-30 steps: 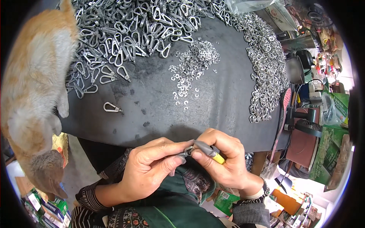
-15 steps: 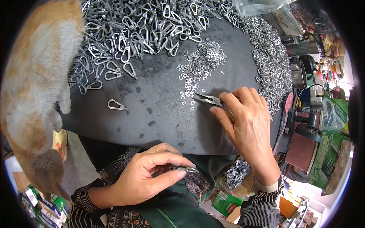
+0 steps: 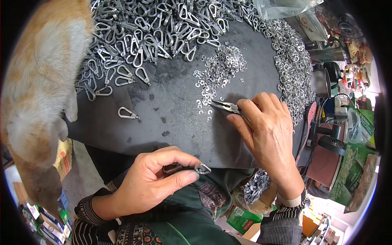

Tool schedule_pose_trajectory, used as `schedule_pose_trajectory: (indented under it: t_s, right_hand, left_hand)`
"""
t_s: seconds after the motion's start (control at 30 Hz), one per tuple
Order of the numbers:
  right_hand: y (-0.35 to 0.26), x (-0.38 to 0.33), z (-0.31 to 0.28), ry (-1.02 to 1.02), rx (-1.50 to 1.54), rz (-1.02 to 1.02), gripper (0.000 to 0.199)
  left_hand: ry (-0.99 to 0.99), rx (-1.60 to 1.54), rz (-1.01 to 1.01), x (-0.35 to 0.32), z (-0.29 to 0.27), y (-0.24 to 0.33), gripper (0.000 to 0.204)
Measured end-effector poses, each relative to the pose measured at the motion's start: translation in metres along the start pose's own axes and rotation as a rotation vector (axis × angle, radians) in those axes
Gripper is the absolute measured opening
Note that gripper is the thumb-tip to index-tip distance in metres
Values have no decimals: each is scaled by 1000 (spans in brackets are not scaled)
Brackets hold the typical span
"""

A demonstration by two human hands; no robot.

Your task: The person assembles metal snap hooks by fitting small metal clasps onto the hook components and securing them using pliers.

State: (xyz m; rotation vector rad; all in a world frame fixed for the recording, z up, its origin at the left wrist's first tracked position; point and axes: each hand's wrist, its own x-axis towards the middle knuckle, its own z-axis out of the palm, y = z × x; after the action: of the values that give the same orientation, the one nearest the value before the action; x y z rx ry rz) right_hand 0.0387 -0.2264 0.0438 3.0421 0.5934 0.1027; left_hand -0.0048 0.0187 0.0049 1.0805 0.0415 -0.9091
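Observation:
Below the table's near edge, my left hand [image 3: 159,179] pinches a metal snap hook [image 3: 203,168] between thumb and fingers; its looped end sticks out past the fingertips and the rest is mostly hidden. My right hand [image 3: 267,128] is wrapped round a pair of pliers [image 3: 234,108] over the table. The pliers' jaws reach the near end of a scatter of small C-shaped metal clips [image 3: 223,63]. Whether a clip sits between the jaws, I cannot tell. One pear-shaped metal hook [image 3: 128,113] lies alone on the dark tabletop [image 3: 179,134].
A large heap of pear-shaped hooks [image 3: 151,32] covers the far left of the table. Along the right edge runs a pile of small metal rings [image 3: 292,69]. An orange and white cat [image 3: 49,81] lies at the left. A small fan [image 3: 331,143] stands off to the right.
My left hand has turned and risen slightly, so the snap hook's looped end now shows more. The pliers have hardly moved among the clips; the whole view has shifted a little.

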Motion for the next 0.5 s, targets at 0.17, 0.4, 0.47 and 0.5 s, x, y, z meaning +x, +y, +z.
schedule_pose_trajectory:
  t_s: [0.17, 0.4, 0.47, 0.5]
  right_hand:
    - [5, -4, -8, -21, 3, -30, 22]
    - [23, -15, -33, -61, 203, -312, 32]
    - [21, -16, -38, -55, 241, -349, 34]
    - [21, -17, -39, -55, 240, -355, 33]
  left_hand:
    - [25, 7, 10, 3, 4, 2, 18]
    - [12, -225, -92, 17, 9, -1, 20]
    - [6, -234, -97, 19, 11, -1, 20]
    - [1, -245, -98, 20, 11, 0, 20]
